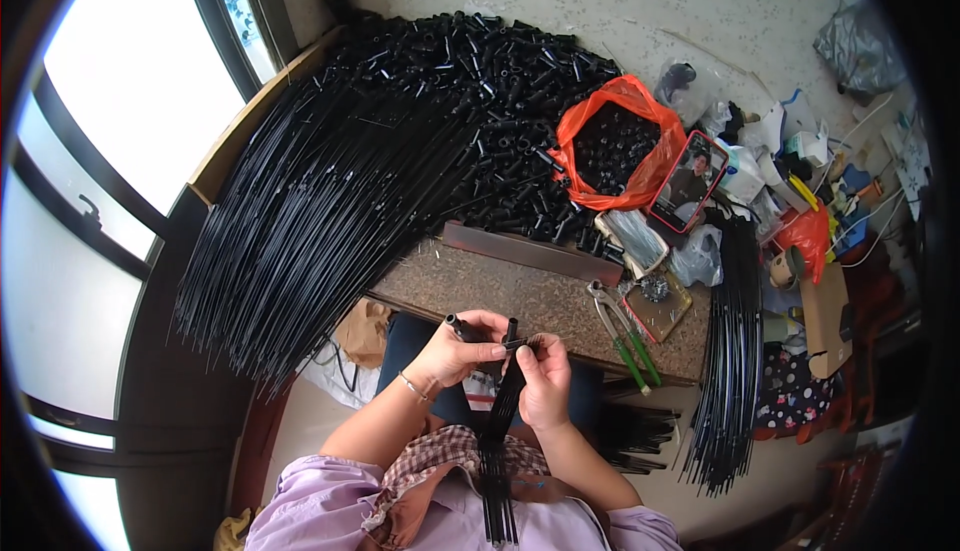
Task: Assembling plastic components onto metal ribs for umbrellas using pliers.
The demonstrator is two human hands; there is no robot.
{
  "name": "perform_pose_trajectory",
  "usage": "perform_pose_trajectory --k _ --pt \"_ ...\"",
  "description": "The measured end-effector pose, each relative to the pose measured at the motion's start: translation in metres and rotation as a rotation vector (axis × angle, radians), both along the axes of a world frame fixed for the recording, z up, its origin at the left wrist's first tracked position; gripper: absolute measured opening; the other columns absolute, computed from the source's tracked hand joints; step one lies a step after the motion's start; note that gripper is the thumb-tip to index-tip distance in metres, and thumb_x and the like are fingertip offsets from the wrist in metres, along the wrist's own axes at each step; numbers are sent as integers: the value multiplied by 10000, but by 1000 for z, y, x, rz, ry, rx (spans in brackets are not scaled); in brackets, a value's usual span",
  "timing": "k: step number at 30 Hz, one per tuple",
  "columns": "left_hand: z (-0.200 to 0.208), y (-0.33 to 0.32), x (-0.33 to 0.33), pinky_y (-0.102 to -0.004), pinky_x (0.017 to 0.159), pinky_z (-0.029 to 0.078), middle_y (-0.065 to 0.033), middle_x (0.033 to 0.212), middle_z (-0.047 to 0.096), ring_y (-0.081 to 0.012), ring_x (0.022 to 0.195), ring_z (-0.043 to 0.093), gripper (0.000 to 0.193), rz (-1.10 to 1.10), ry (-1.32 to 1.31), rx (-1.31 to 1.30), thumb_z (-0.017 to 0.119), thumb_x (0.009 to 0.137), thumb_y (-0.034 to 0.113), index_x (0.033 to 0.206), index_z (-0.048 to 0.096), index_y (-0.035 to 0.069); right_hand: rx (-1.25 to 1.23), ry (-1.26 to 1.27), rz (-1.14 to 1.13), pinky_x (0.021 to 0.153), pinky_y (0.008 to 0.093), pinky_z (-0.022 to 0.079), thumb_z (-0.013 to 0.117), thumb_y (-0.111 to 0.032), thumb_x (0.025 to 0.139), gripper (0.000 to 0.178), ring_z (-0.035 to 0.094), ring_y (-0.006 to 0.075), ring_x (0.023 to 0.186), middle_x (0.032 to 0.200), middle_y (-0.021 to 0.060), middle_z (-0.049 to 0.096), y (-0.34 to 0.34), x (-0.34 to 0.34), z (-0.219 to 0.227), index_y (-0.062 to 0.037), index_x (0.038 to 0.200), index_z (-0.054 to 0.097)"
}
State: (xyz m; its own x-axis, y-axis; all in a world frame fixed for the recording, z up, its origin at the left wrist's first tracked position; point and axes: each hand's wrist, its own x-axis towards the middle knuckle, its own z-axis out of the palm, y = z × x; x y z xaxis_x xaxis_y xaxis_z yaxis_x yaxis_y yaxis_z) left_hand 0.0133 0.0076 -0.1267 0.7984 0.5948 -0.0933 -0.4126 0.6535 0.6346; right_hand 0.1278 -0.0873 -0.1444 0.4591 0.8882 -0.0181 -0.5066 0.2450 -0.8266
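Observation:
Both hands are together over my lap at the table's near edge. My left hand point(462, 349) is closed around short black tubes; one tube point(462, 327) sticks out at its upper left, and another tube point(512, 329) stands between the hands. My right hand point(545, 386) pinches the top of a bundle of thin black rods point(500, 421), close to the left fingertips. That bundle hangs down across my lap toward my chest. Exactly how the tubes and rod ends meet is hidden by my fingers.
A large pile of black rods point(300, 221) and a heap of black tubes point(450, 61) cover the table's left and back. A metal bar point(530, 253) edges the heap. Right are a red plastic bag point(668, 121), a phone point(688, 183), green-handled pliers point(622, 341) and another rod bundle point(730, 351).

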Motion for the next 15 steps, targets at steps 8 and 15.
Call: perform_pose_trajectory --k 8,15 --pt "-3 -13 4 -220 713 465 -2 824 583 -96 769 562 331 283 315 455 713 661 -66 962 595 8 -43 83 63 775 217 416 582 -108 862 143 510 73 842 909 17 552 3 0 -1 -46 947 486" --pt "18 -7 3 -217 503 457 -33 728 595 -89 611 581 219 295 480 988 679 757 30 960 606 -13 -23 191 96 673 242 500 577 -128 865 105 588 121 728 825 26 587 3 2 -8 -80 851 485"
